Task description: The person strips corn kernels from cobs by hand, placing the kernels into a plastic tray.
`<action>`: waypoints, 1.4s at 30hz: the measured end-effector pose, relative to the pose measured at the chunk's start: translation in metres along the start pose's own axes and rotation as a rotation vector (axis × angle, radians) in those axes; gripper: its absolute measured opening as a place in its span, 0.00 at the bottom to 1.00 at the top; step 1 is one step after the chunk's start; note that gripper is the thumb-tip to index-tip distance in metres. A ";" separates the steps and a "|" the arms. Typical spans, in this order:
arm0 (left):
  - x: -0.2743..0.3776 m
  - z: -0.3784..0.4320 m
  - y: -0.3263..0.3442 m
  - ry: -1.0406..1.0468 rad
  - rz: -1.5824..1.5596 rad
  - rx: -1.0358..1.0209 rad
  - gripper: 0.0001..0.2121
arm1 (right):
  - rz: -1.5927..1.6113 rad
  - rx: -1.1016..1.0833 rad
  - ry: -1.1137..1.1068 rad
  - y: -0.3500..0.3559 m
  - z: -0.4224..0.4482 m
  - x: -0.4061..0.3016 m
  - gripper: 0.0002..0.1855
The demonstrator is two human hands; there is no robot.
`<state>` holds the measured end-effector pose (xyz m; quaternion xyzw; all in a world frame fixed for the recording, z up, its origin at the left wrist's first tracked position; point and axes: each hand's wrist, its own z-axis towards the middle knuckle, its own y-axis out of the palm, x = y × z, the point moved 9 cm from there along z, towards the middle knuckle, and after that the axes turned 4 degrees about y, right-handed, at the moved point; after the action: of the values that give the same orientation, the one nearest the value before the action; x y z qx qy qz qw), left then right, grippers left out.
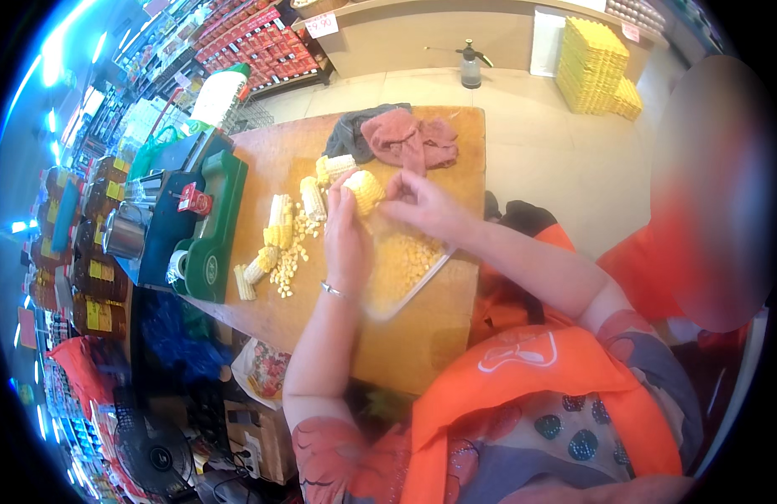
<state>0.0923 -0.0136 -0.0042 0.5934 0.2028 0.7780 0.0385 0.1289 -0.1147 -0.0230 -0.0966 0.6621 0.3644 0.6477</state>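
My left hand (348,236) holds an ear of yellow corn (365,191) upright above the wooden table. My right hand (420,205) is at the ear's right side, thumb and fingertips close together near the kernels; whether they grip a kernel is not clear. Below my hands, a clear shallow tray (391,313) holds many loose kernels (415,255). Left of my left hand lie several corn cobs, one of them partly stripped (279,220), with scattered kernels (286,268) on the wood. Beyond the ear, a pink cloth (401,135) lies crumpled against a dark grey cloth (352,129).
A green tape dispenser (221,233) and a steel cup (125,234) stand at the wooden table's (325,318) left end. A person in orange (640,268) is close on the right. A spray bottle (471,68) and stacked yellow trays (590,66) stand on the floor beyond.
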 end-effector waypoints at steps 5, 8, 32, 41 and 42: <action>-0.001 -0.003 0.002 -0.046 -0.007 0.011 0.13 | -0.286 0.064 0.022 -0.003 0.001 0.001 0.17; -0.001 -0.001 -0.006 -0.024 0.037 0.016 0.14 | -0.344 0.086 0.019 -0.003 0.002 0.000 0.18; 0.005 0.000 -0.007 0.083 0.315 0.000 0.18 | -0.551 0.119 -0.019 0.001 -0.001 -0.011 0.21; 0.004 0.000 -0.009 0.057 0.355 -0.007 0.17 | -0.469 0.104 -0.004 0.001 -0.002 -0.010 0.20; 0.004 0.000 -0.009 0.057 0.338 -0.001 0.17 | -0.478 0.110 -0.015 0.001 -0.003 -0.011 0.20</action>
<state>0.0895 -0.0042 -0.0039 0.5969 0.1005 0.7899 -0.0985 0.1275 -0.1190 -0.0126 -0.2126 0.6345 0.1651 0.7246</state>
